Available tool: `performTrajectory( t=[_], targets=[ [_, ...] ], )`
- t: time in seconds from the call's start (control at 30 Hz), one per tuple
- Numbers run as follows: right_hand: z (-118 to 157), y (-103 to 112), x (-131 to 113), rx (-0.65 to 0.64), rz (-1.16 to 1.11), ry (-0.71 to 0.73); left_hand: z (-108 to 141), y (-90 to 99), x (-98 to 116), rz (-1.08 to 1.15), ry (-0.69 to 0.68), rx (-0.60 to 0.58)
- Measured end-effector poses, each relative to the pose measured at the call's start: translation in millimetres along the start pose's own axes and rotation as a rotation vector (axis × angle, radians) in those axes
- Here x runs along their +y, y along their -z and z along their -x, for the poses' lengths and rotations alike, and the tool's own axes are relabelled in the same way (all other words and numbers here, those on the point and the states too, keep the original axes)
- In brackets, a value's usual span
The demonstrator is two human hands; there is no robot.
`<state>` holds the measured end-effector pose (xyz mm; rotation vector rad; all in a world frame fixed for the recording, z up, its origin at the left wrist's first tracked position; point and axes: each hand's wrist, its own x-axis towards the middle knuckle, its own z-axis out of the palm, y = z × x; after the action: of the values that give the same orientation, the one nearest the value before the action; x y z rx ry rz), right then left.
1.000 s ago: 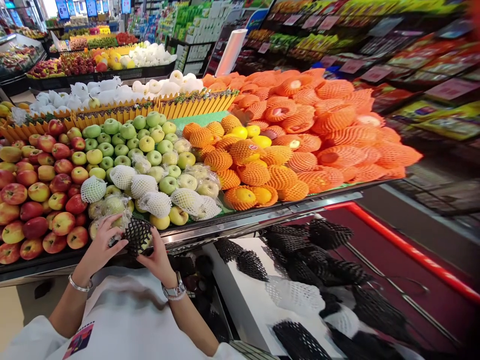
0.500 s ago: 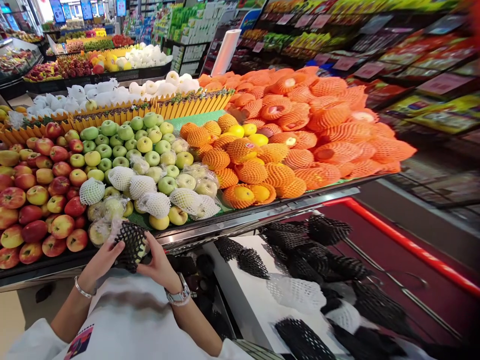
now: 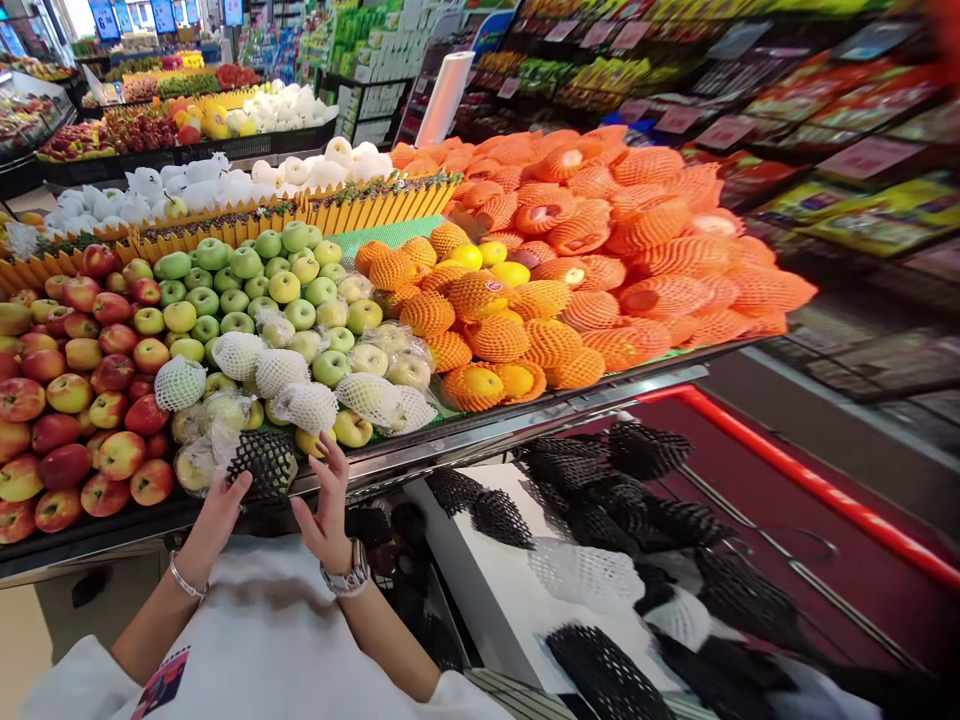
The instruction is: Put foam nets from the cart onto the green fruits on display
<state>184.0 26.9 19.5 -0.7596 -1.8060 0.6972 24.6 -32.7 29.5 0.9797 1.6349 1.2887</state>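
My left hand [image 3: 223, 505] grips a pale green apple in a black foam net [image 3: 262, 463] near the display's front edge. The black mesh covers most of that fruit. To its right, my right hand [image 3: 327, 508] is raised with fingers spread and holds nothing. Bagged apples [image 3: 196, 462] lie by my left hand's fingertips. Beyond both hands are apples in white foam nets [image 3: 304, 405] and bare green apples [image 3: 213, 254]. Red apples [image 3: 64, 466] are heaped to the left.
Orange-netted fruit [image 3: 495, 338] fills the display's right side, behind a metal front rail [image 3: 525, 425]. Below it, loose black foam nets [image 3: 502, 517] and a white net [image 3: 585, 575] lie on a white box [image 3: 480, 590]. A yellow picket divider [image 3: 375, 208] runs behind the apples.
My right hand has let go of the netted apple and moved right, its fingers opening. My left hand has moved the apple slightly forward onto the display edge. The view has shifted slightly.
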Motion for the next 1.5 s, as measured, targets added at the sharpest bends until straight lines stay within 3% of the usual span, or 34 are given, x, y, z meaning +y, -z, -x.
performTrajectory(
  t=[0.17,0.27,0.4,0.53,0.6,0.7,0.77,0.83,0.9,1.17,1.4,1.5],
  targets=[
    [-14,6,4,-0.350,-0.110,0.103,0,-3.4,14,0.152,0.056,-0.003],
    [-19,8,6,-0.414,-0.152,0.047,-1,-5.3,11,0.177,0.127,-0.066],
    [-11,6,17,-0.307,-0.220,-0.106,-5,-5.5,3,0.242,0.242,-0.155],
    [-5,-3,29,-0.095,-0.203,-0.219,-10,-0.6,11,0.269,0.189,-0.147],
    [-5,-9,33,-0.066,-0.161,-0.253,-13,2.7,18,0.107,0.045,-0.074],
    [-7,-19,37,-0.032,-0.133,-0.286,-18,6.0,28,-0.338,-0.319,0.010],
    [-6,-23,40,-0.006,-0.145,-0.304,-22,6.3,33,-0.645,-0.532,-0.106],
    [-6,-25,42,0.002,-0.161,-0.304,-29,5.3,34,-0.835,-0.625,-0.280],
    [-6,-25,43,-0.007,-0.167,-0.284,-39,3.7,32,-0.896,-0.608,-0.366],
    [-5,-27,54,-0.014,-0.072,-0.181,-76,-0.6,5,-0.902,-0.567,-0.332],
    [15,-56,69,-0.013,0.121,-0.098,-78,0.6,-12,-1.058,-0.528,-0.279],
    [18,-57,67,-0.043,0.294,-0.090,-77,-0.1,-14,-1.145,-0.525,-0.268]
  ],
)
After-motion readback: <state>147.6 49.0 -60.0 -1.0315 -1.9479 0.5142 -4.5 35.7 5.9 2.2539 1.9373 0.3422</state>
